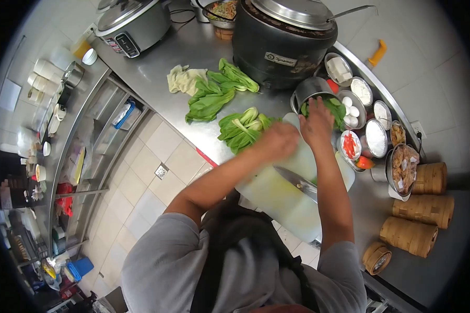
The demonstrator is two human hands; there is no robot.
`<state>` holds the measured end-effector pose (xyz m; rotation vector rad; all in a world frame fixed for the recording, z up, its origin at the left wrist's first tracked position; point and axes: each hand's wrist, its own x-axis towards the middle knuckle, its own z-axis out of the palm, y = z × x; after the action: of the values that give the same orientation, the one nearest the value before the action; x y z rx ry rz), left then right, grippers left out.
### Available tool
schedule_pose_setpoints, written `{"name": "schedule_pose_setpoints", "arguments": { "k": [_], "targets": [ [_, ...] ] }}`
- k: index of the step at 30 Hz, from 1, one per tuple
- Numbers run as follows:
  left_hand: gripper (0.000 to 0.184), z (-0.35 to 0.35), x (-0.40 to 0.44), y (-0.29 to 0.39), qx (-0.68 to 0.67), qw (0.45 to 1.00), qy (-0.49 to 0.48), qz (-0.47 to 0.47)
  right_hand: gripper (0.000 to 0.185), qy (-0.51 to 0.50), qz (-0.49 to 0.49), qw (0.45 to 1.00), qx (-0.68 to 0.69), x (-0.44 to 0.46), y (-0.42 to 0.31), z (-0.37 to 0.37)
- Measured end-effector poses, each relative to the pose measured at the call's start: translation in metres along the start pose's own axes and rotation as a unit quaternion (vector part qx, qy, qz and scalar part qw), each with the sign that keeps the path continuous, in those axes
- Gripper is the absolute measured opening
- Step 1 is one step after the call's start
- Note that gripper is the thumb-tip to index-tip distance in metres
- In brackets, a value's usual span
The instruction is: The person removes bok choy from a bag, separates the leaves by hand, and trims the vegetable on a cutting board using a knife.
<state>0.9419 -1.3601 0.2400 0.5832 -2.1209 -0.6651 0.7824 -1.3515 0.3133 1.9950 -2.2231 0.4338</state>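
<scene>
My right hand (317,121) is at the mouth of a metal pot (312,87), its fingers on green leaves (336,112) in the pot. Blurred by motion, my left hand (282,140) is over the upper left of the cutting board (284,201), beside a bunch of leafy greens (243,129); its fingers cannot be made out. A knife (296,182) lies on the board below my hands. More bok choy (209,101) and a pale cloth (185,79) lie farther back on the metal counter.
A black soup warmer (283,49) stands behind the pot. To the right are bowls of eggs (351,111), white powder (376,136) and red strips (350,145). Bamboo steamers (408,236) stand at the far right, a rice cooker (133,31) at the back left.
</scene>
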Motion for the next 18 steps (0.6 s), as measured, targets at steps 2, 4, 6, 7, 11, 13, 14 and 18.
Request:
{"name": "schedule_pose_setpoints", "arguments": {
  "k": [2, 4, 6, 7, 11, 13, 14, 18],
  "targets": [
    [0.01, -0.056, 0.012, -0.039, 0.133, 0.982, 0.108, -0.084, 0.041, 0.144, -0.055, 0.986, 0.057, -0.033, -0.008, -0.029],
    [0.022, -0.101, 0.014, -0.095, 0.248, 0.945, 0.135, -0.162, 0.032, 0.115, -0.029, 0.973, 0.199, -0.083, -0.002, -0.043],
    [0.034, -0.132, 0.013, -0.103, 0.403, 0.869, -0.06, -0.28, 0.024, 0.051, 0.046, 0.973, 0.219, -0.141, 0.009, -0.05],
    [0.036, -0.135, 0.007, -0.107, 0.442, 0.854, -0.073, -0.265, 0.023, 0.035, 0.068, 0.974, 0.212, -0.173, 0.022, -0.046],
    [0.039, -0.133, -0.014, -0.153, 0.544, 0.807, -0.094, -0.212, 0.03, -0.095, 0.166, 0.976, 0.106, -0.265, 0.059, -0.041],
    [0.039, -0.137, -0.016, -0.165, 0.558, 0.795, -0.102, -0.215, 0.038, -0.077, 0.116, 0.989, 0.048, -0.292, 0.073, -0.027],
    [0.04, -0.141, -0.013, -0.16, 0.561, 0.788, -0.111, -0.226, 0.038, -0.074, 0.123, 0.988, 0.054, -0.295, 0.077, -0.024],
    [0.041, -0.172, -0.001, -0.11, 0.402, 0.86, -0.041, -0.31, 0.038, -0.013, 0.078, 0.996, -0.044, -0.304, 0.097, -0.005]
  ]
}}
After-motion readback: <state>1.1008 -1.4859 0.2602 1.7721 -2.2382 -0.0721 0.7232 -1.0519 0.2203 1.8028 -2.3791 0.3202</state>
